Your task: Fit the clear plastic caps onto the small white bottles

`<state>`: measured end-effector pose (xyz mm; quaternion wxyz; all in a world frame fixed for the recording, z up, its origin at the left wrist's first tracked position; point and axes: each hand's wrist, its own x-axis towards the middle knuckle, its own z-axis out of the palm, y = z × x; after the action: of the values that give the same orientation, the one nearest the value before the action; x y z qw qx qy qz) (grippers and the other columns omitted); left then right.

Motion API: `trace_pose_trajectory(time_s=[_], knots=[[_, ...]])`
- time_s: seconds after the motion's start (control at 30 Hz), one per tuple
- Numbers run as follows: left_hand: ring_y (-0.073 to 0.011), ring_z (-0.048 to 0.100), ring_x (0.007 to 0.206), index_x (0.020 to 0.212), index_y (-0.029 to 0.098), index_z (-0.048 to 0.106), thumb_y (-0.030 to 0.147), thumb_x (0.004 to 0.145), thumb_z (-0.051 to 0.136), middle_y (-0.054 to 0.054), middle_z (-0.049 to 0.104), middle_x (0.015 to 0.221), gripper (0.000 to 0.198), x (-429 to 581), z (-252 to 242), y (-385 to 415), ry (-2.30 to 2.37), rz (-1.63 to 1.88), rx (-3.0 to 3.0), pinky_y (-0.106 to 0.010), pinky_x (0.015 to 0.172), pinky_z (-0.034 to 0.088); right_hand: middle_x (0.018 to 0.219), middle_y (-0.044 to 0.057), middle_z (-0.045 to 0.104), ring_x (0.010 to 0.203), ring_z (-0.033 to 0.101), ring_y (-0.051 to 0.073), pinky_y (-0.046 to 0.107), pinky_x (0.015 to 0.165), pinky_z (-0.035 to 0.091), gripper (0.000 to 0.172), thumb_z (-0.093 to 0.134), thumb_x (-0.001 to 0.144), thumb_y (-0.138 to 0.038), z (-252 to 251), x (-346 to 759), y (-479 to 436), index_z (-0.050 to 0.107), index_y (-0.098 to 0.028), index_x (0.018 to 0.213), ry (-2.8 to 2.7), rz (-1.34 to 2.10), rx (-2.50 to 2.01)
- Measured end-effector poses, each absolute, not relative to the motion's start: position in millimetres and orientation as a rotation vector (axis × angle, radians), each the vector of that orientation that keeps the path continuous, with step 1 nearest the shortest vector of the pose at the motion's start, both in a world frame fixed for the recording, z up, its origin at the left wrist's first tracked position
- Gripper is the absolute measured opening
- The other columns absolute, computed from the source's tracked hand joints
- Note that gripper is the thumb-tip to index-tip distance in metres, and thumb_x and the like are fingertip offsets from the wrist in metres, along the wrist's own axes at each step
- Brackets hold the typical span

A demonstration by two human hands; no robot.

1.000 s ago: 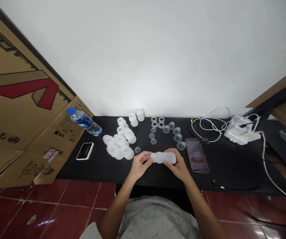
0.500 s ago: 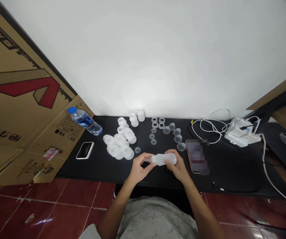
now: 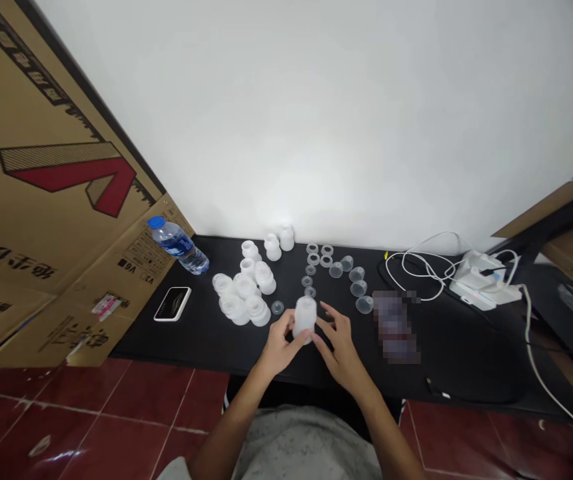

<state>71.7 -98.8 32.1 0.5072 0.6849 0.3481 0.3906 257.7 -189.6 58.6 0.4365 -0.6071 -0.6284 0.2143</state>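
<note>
1. head view: the work looks unfinished, with one white bottle [image 3: 306, 316] up in the hands and many separate parts lying on the black tabletop [image 3: 446, 347].
2. laid out beyond the hands are four clear rings [image 3: 313, 264], a few small flanged discs [image 3: 277, 307] and five clear domed caps [image 3: 358, 288], none of them joined to a bottle.
3. to the left, a crowded cluster of white bottles [image 3: 244, 285] stands with uncapped necks, as far as can be seen; two more bottles [image 3: 272, 247] stand near the wall.
4. the left hand [image 3: 280, 341] pinches the held bottle between thumb and fingers, just above the near part of the tabletop.
5. the right hand [image 3: 339, 339] is spread, fingers parted and curved beside the bottle; its thumb seems to touch the lower side, though blur makes contact uncertain.
6. whether anything is fitted to the held bottle's neck cannot be told.
</note>
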Motion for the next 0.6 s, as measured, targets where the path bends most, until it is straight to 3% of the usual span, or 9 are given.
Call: trace_pose_trajectory(time_s=[0.1, 0.23, 0.3, 0.4, 0.5, 0.6], knots=[[-0.0226, 0.072, 0.09, 0.118, 0.023, 0.071, 0.046, 0.093, 0.082, -0.005, 0.077, 0.106, 0.036, 72.1, 35.5, -97.4, 0.939, 0.99, 1.653, -0.033, 0.082, 0.058, 0.163, 0.015, 0.053, 0.14, 0.058, 0.038, 0.063, 0.114, 0.055, 0.035, 0.055, 0.113, -0.04, 57.9, 269.5, -187.7, 0.069, -0.034, 0.145, -1.46, 0.241, -1.654], [-0.0253, 0.073, 0.101, 0.123, 0.024, 0.071, 0.043, 0.094, 0.082, -0.007, 0.076, 0.113, 0.037, 73.8, 37.4, -94.9, 0.969, 1.045, 1.676, -0.036, 0.091, 0.057, 0.168, 0.025, 0.043, 0.157, 0.042, 0.045, 0.072, 0.122, 0.043, 0.054, 0.049, 0.115, -0.043, 49.6, 295.5, -183.1, 0.048, -0.02, 0.163, -1.228, -0.055, -1.85], [-0.0268, 0.072, 0.106, 0.124, 0.024, 0.07, 0.043, 0.093, 0.083, -0.008, 0.074, 0.115, 0.039, 74.3, 36.1, -94.0, 0.968, 1.092, 1.655, -0.038, 0.094, 0.057, 0.16, 0.028, 0.05, 0.153, 0.046, 0.046, 0.072, 0.121, 0.044, 0.056, 0.046, 0.115, -0.047, 45.5, 302.9, -180.2, 0.048, -0.016, 0.161, -1.219, -0.07, -1.877], [-0.0271, 0.072, 0.108, 0.123, 0.023, 0.069, 0.044, 0.093, 0.083, -0.008, 0.074, 0.115, 0.039, 74.0, 34.3, -93.7, 0.975, 1.113, 1.625, -0.038, 0.094, 0.057, 0.14, 0.024, 0.063, 0.136, 0.061, 0.043, 0.066, 0.113, 0.052, 0.044, 0.049, 0.114, -0.05, 42.4, 302.4, -175.8, 0.061, -0.02, 0.145, -1.256, -0.004, -1.865], [-0.0262, 0.072, 0.107, 0.122, 0.023, 0.069, 0.045, 0.094, 0.082, -0.008, 0.073, 0.116, 0.037, 73.2, 34.9, -94.1, 0.991, 1.103, 1.612, -0.036, 0.093, 0.057, 0.128, 0.019, 0.066, 0.114, 0.071, 0.037, 0.055, 0.097, 0.062, 0.031, 0.055, 0.112, -0.049, 40.6, 293.0, -171.5, 0.068, -0.025, 0.126, -1.267, 0.079, -1.818], [-0.0257, 0.071, 0.107, 0.121, 0.023, 0.068, 0.046, 0.095, 0.081, -0.008, 0.073, 0.116, 0.037, 72.7, 36.8, -94.1, 0.995, 1.116, 1.612, -0.036, 0.094, 0.057, 0.104, 0.011, 0.07, 0.081, 0.071, 0.027, 0.045, 0.077, 0.064, 0.03, 0.064, 0.107, -0.052, 36.6, 284.0, -167.8, 0.067, -0.025, 0.119, -1.12, 0.223, -1.704]])
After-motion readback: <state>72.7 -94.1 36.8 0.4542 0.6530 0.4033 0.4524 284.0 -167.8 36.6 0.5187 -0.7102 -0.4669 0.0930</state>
